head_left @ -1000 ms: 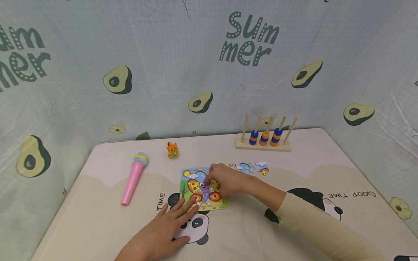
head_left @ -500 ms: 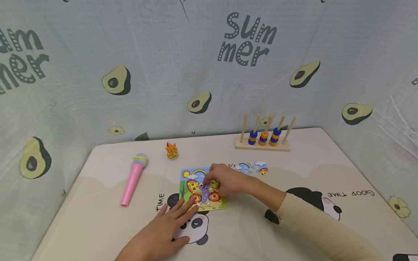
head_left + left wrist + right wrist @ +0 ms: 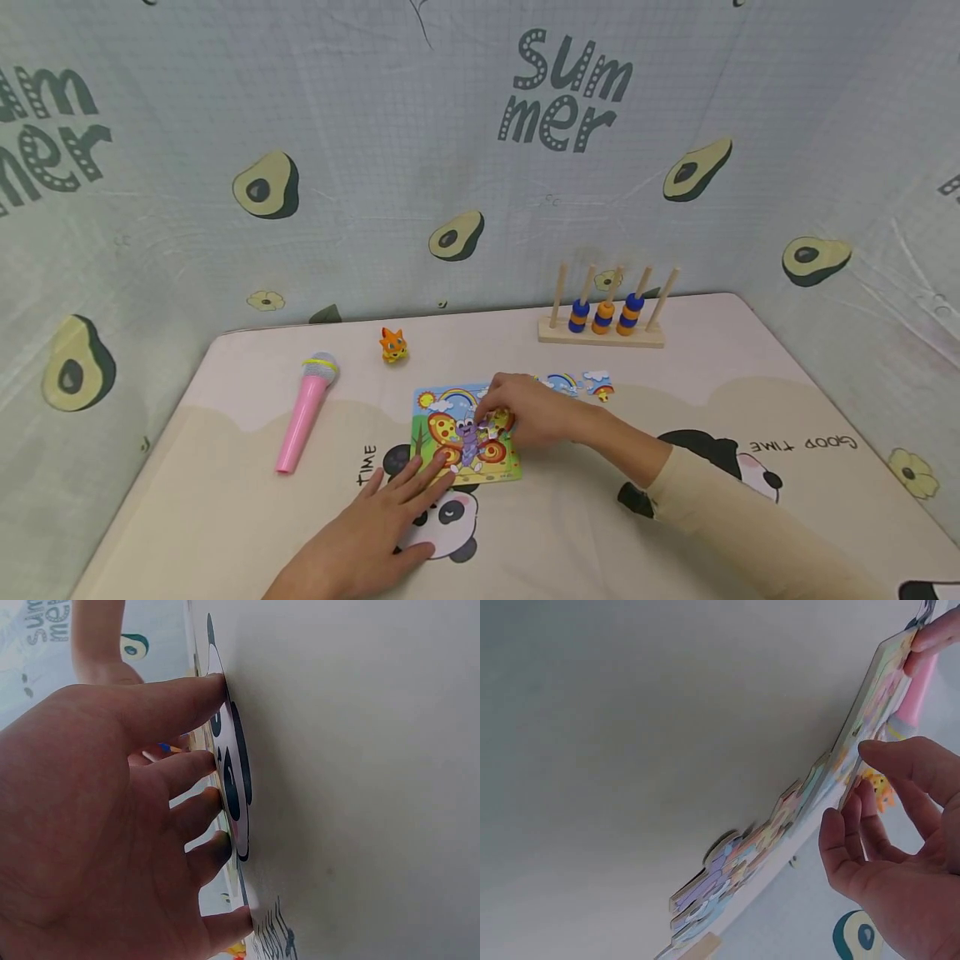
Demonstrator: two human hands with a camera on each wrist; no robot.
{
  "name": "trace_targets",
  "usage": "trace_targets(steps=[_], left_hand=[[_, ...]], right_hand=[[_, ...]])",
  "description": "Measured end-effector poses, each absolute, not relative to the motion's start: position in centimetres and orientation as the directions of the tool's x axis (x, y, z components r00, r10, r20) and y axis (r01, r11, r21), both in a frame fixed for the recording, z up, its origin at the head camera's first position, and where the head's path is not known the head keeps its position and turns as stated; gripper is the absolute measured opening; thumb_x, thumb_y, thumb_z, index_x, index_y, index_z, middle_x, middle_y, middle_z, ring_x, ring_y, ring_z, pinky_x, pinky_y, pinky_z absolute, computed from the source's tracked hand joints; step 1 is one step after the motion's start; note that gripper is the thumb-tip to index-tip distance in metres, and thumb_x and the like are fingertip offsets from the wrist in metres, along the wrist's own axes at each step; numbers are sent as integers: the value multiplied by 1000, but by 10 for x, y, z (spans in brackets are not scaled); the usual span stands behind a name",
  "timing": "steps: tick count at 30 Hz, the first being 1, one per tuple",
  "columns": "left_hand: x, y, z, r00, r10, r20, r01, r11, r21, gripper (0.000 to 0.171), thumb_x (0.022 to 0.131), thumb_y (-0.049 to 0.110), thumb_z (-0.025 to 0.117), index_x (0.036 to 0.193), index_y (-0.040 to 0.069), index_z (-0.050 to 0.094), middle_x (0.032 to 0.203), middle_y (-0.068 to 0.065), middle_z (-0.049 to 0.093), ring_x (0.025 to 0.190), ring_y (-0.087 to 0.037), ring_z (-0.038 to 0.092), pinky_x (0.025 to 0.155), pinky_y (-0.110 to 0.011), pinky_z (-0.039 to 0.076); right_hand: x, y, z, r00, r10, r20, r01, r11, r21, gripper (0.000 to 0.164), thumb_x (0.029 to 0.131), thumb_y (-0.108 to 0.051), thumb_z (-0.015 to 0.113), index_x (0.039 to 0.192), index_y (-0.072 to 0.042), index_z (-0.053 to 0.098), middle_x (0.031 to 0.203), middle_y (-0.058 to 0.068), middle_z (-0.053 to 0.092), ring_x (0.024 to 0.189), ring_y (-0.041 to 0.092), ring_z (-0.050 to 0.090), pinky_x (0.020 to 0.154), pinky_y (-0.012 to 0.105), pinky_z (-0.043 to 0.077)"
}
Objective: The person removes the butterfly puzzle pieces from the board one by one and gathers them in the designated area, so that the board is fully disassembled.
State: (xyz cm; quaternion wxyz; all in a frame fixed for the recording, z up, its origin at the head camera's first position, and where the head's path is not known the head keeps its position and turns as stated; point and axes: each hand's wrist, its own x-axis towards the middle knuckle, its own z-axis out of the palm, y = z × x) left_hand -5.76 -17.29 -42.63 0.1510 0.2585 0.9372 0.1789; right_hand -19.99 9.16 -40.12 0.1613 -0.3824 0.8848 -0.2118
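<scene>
A square butterfly jigsaw puzzle (image 3: 467, 454) lies on the table in front of me. My left hand (image 3: 375, 529) is spread flat, its fingertips resting on the puzzle's lower left edge. Above the puzzle's right half, my right hand (image 3: 536, 412) pinches a thin puzzle piece (image 3: 850, 787) between thumb and fingers; the right wrist view shows it edge-on, held tilted. Which part of the picture it bears is hidden. Loose puzzle pieces (image 3: 561, 383) with rainbow and cloud prints lie just beyond the right hand, partly covered by it.
A pink toy microphone (image 3: 303, 417) lies to the left. Behind the puzzle sits a small orange animal figure (image 3: 393, 345). A wooden peg rack (image 3: 600, 333) with blue and orange rings stands at the back right, before the avocado-printed cloth wall (image 3: 360, 167).
My right hand has shifted slightly right, uncovering the butterfly's face, and more of the puzzle's right half shows under the fingers. The left hand has stayed in place.
</scene>
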Motion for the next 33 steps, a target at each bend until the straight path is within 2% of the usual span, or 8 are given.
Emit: trace_targets(steps=[8,13,25,33], left_hand=[[-58,-172,-429,-827,533,-179,432,806,405,77,97,43,69,164,28,34,175,8,21,160,-32,23,121,-72,23],[-60,-171,-430,-825,533,-187,428,807,407,77,98,43,69,164,29,33,175,8,20,161,-32,22,122,-72,22],[-58,-172,-432,-825,533,-186,426,804,414,77,98,42,69,165,29,32,175,9,18,161,-32,21,123,-72,20],[-57,-172,-435,-826,537,-175,433,801,414,78,97,44,69,164,28,34,175,7,20,161,-34,23,121,-73,21]], right_hand=[[-200,107,-399,-674,-728,-123,-594,634,-496,54,78,6,78,123,-23,78,121,-2,64,115,19,55,102,41,51],[-200,117,-399,-683,-722,-112,-585,632,-507,56,76,10,74,123,-21,77,120,-2,65,115,20,57,103,45,52],[-201,139,-402,-708,-701,-86,-572,641,-511,57,72,14,73,117,-22,78,116,-2,64,110,19,60,95,40,54],[-201,155,-403,-718,-693,-72,-559,634,-534,54,73,12,75,117,-19,77,117,-1,65,112,22,60,96,41,54]])
